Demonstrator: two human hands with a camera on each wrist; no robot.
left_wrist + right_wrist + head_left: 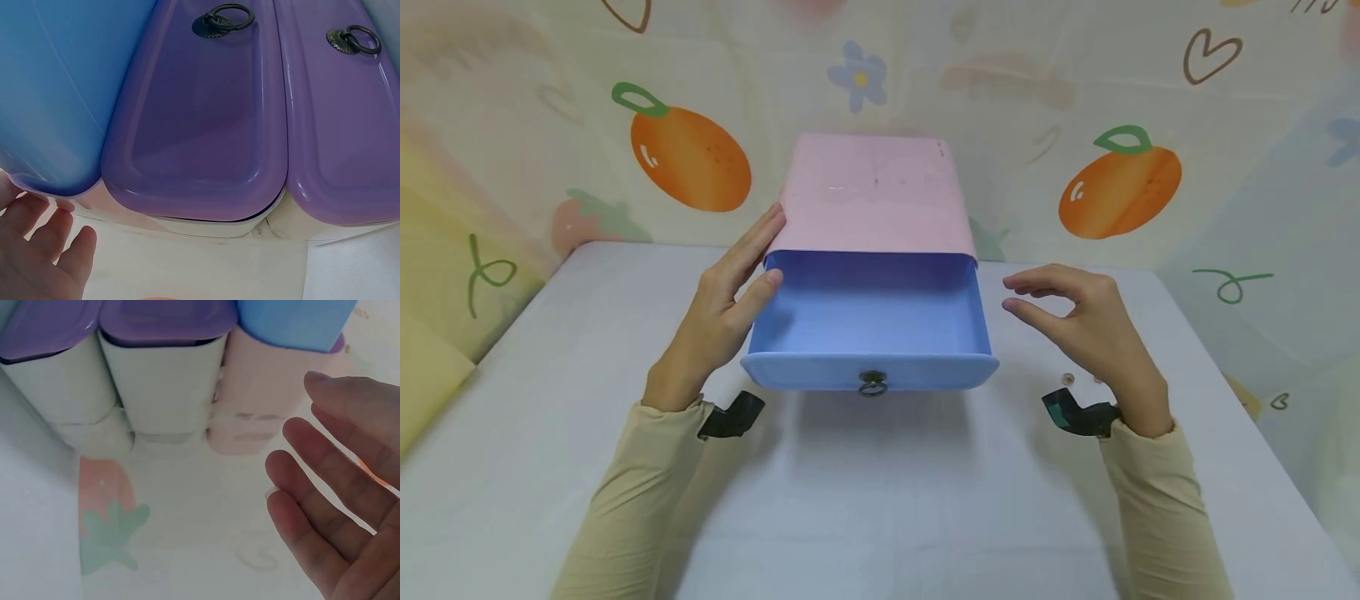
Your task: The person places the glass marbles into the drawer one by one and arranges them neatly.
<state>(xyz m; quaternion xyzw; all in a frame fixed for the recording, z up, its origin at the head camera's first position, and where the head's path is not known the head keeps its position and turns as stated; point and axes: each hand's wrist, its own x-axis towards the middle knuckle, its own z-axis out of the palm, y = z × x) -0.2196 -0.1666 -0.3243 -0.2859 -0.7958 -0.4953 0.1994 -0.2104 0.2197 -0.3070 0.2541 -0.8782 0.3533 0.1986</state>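
Note:
A drawer unit with a pink top casing [872, 192] stands at the back of the table. Its blue top drawer [880, 371] is pulled far out and shows a bare inside; a dark metal ring pull [872, 383] hangs on its front. Below it, the left wrist view shows two purple drawer fronts [200, 119], both pushed in, each with its own ring pull. My left hand [718, 304] rests with extended fingers along the casing's left side, thumb by the blue drawer's edge. To the right of the unit my right hand [1078, 317] hovers, fingers and thumb apart, holding nothing.
A white cloth covers the table [880, 517]. Behind the unit hangs a patterned backdrop [895, 75] with oranges and flowers. Two small round things [1067, 379] lie near my right wrist. A yellowish cloth [430, 367] is at the left edge.

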